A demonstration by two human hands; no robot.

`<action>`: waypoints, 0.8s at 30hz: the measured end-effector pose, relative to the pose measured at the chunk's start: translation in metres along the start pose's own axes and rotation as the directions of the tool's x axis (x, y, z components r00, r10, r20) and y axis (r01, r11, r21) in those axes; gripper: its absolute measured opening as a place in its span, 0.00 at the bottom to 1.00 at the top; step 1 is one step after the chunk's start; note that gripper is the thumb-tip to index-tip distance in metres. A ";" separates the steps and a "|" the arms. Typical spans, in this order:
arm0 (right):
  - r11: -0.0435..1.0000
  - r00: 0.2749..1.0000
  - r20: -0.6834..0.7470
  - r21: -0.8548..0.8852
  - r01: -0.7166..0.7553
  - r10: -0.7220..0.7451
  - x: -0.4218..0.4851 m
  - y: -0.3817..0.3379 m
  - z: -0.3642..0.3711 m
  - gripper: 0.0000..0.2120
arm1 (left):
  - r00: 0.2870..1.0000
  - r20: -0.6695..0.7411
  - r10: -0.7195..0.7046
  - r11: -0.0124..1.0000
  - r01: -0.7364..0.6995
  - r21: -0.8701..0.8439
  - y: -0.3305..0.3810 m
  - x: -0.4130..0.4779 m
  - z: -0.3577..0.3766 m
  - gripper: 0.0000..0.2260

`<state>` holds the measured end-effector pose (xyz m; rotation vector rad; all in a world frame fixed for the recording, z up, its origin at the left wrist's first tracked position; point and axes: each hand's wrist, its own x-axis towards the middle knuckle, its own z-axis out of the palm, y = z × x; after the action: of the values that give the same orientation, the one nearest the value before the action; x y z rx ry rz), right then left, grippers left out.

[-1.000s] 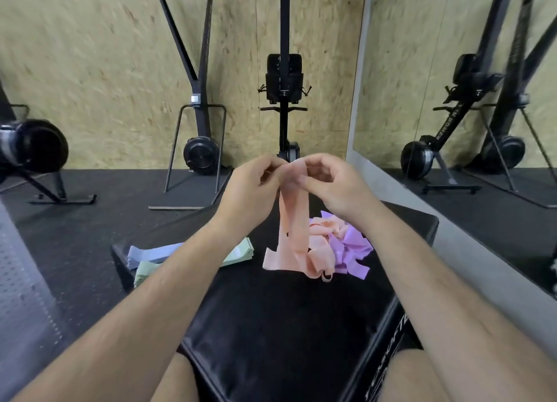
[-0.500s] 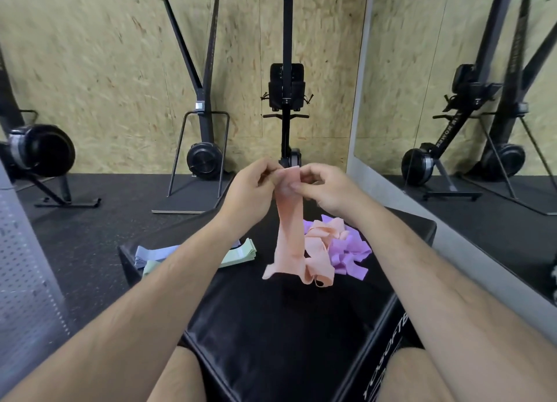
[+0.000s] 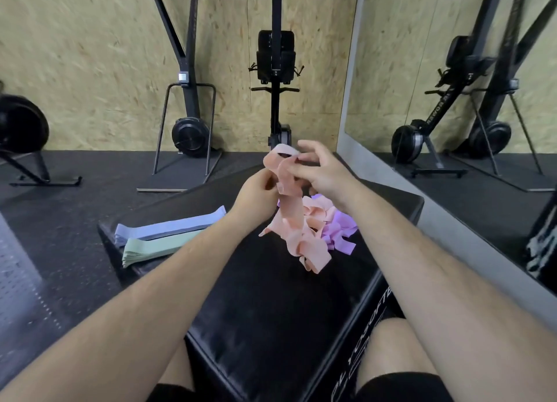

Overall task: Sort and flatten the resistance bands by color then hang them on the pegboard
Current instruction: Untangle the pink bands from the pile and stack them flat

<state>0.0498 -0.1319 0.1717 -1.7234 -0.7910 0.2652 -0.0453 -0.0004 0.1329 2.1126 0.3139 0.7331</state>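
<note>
The left hand (image 3: 256, 190) has dropped lower, gripping the peach band (image 3: 291, 217). The right hand (image 3: 324, 172), now half spread, pinches the band's top loop. The tail trails onto the black box (image 3: 256, 296). Flattened green stack (image 3: 156, 246) and blue stack (image 3: 171, 227) lie at ten o'clock, purple bands (image 3: 340, 236) at two, and a rowing machine (image 3: 275, 58) stands at twelve.

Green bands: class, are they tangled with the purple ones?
No, the green bands lie flat in a stack beside the blue bands, apart from the purple bands.

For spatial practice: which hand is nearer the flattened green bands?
Left. The left hand is just right of the green bands; the right hand, also holding the peach band, is farther right.
</note>
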 end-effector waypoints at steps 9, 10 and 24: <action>0.999 0.999 0.053 -0.045 -0.001 0.004 0.008 0.024 0.010 0.08 | 0.999 -0.014 -0.038 0.989 0.036 -0.144 -0.007 0.014 -0.002 0.06; 0.998 0.999 0.044 -0.062 0.008 -0.005 0.011 0.024 0.011 0.05 | 0.998 -0.037 -0.041 0.986 0.035 -0.165 -0.010 0.012 0.000 0.05; 0.983 0.989 -0.142 0.175 0.055 -0.030 0.032 0.027 -0.001 0.10 | 0.889 -0.222 -0.402 0.873 0.298 -0.386 -0.064 -0.005 0.033 0.10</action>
<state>0.0842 -0.1154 0.1541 -1.5366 -0.6805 0.1797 -0.0276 0.0144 0.0650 1.5540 0.6697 0.8154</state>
